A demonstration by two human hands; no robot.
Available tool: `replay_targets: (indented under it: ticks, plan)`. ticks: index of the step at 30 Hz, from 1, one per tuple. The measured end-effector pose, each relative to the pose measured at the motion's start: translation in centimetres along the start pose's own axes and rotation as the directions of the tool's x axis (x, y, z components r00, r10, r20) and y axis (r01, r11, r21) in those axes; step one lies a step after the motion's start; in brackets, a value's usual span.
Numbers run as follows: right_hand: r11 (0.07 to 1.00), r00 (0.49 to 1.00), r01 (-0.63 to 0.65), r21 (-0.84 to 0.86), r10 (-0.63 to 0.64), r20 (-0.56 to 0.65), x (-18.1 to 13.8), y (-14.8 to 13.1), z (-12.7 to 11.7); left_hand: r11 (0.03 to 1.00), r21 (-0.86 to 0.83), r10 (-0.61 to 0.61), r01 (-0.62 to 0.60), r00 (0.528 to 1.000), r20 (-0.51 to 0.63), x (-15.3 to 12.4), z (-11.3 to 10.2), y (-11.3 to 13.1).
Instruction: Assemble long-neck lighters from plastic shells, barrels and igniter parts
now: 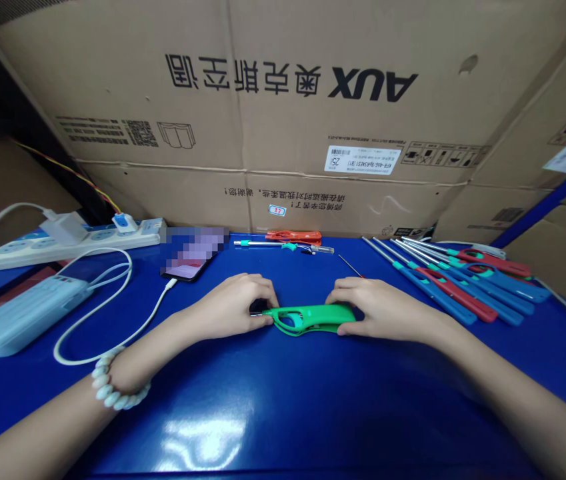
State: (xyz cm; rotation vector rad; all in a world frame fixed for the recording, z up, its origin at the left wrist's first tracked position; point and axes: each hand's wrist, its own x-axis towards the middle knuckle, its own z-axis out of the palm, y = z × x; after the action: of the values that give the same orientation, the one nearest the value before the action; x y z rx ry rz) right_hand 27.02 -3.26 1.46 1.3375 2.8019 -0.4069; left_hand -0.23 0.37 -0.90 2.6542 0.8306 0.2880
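A green long-reach lighter casing [317, 319] lies level just above or on the blue table, a teal trigger showing in its opening. My left hand [240, 303] pinches its front end, where a short piece of metal rod shows under the fingers. My right hand [370, 310] grips the rear end between thumb and fingers. A narrow gap runs along the casing's lower side near my right thumb. Behind my hands lie an orange casing piece [293, 237] and a metal lighter tube [257, 245] with teal parts. A thin screwdriver [351, 266] points toward my right hand.
Several blue and red lighters [467, 283] lie in a heap at the right. A phone [195, 255] with a white cable, a power bank [27, 313] and a power strip [83, 237] occupy the left. A large cardboard sheet [283, 133] stands at the back.
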Motion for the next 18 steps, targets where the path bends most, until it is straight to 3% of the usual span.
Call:
replay_targets:
  ticks: [18]
  plan:
    - [0.996, 0.999, -0.019, -0.082, 0.023, 0.049, 0.02, -0.48, 0.35, 0.999, 0.036, -0.036, 0.036, 0.999, 0.020, -0.02, 0.25, 0.02]
